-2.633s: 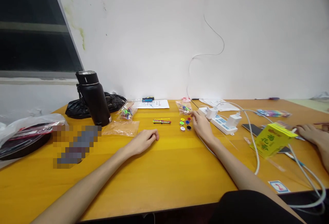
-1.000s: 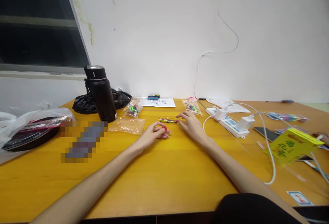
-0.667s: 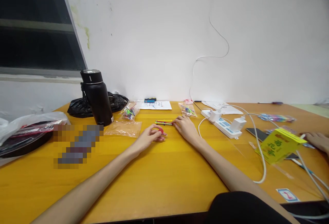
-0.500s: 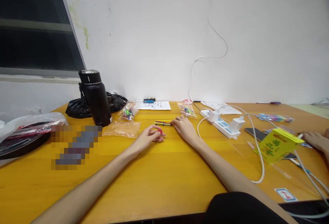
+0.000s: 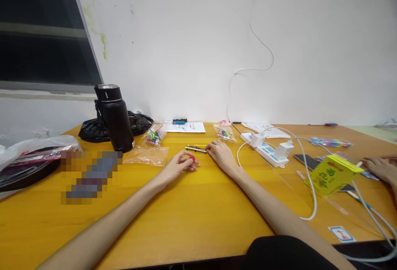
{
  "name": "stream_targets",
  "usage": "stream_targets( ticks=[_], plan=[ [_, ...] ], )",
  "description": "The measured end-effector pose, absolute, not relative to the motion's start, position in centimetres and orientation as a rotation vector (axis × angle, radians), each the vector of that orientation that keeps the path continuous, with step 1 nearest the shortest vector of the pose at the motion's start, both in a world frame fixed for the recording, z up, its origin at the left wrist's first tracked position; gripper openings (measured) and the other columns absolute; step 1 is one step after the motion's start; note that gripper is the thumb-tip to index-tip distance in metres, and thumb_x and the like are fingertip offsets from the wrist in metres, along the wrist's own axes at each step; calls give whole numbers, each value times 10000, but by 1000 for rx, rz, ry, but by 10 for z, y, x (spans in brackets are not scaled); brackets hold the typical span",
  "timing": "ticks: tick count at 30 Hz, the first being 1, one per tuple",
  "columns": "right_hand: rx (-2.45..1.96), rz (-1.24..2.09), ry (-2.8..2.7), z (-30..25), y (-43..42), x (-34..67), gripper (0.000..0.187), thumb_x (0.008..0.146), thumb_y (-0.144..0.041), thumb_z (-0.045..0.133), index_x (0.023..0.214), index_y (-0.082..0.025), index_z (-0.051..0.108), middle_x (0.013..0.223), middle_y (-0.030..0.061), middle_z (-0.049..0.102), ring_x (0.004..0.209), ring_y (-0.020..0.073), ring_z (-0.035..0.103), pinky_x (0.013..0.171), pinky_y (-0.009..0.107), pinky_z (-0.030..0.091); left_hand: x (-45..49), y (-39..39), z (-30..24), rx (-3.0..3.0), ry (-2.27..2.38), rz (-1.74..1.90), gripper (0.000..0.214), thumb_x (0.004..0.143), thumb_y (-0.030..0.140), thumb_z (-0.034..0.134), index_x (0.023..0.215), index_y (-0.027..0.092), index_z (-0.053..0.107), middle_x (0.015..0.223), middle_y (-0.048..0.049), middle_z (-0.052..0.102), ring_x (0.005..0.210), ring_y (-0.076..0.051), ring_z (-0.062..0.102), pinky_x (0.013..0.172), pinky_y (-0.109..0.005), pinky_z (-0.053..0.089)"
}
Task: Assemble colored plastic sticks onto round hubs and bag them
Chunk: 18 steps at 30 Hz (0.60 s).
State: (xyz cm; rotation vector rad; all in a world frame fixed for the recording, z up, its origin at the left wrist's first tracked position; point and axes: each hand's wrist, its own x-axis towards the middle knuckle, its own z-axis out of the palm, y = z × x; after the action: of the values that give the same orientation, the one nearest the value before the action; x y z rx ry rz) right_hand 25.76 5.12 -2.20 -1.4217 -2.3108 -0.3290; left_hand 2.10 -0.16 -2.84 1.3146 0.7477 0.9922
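Observation:
My left hand (image 5: 177, 166) is closed in a pinch on a small round red piece (image 5: 192, 158), held just above the tabletop. The fingers hide part of it. Beyond it lies a small flat bundle of thin coloured sticks (image 5: 195, 148), with yellow, purple and dark parts. At its right end, the fingertips of my right hand (image 5: 221, 154) are closed on the bundle. How its parts are joined is too small to make out.
A black bottle (image 5: 116, 119) and a flat clear bag (image 5: 147, 156) are left. Bags of small parts (image 5: 154, 136), a screwdriver (image 5: 180, 121) and paper (image 5: 195, 127) lie behind. On the right are a power strip (image 5: 268, 154), cables, a yellow box (image 5: 333, 175) and another person's hand (image 5: 380, 167).
The stick bundle shows a purple part where red showed before, as if slightly turned. Both hands keep nearly the same place; the whole view has shifted a little.

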Motion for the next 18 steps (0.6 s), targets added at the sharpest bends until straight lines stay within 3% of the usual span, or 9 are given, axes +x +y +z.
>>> stream_targets(
  ticks=[12,18],
  plan=[
    [-1492,-302,-2184,-16,48,257,142,979,-196,528,943,-192,666,974,102,724,946,240,652,816,325,460,20,-6,-23,1337,765,978,364,836,430,757,1017,166,583,1044,-131,760,907,-188,737,953,-375,534],
    [-1263,274,-1827,-15,51,257,77,909,-262,579,882,-193,600,861,71,732,784,198,688,754,314,523,21,-8,-21,1249,746,970,396,821,412,786,1056,168,581,1117,-158,756,1003,-224,740,1040,-419,500]
  ],
)
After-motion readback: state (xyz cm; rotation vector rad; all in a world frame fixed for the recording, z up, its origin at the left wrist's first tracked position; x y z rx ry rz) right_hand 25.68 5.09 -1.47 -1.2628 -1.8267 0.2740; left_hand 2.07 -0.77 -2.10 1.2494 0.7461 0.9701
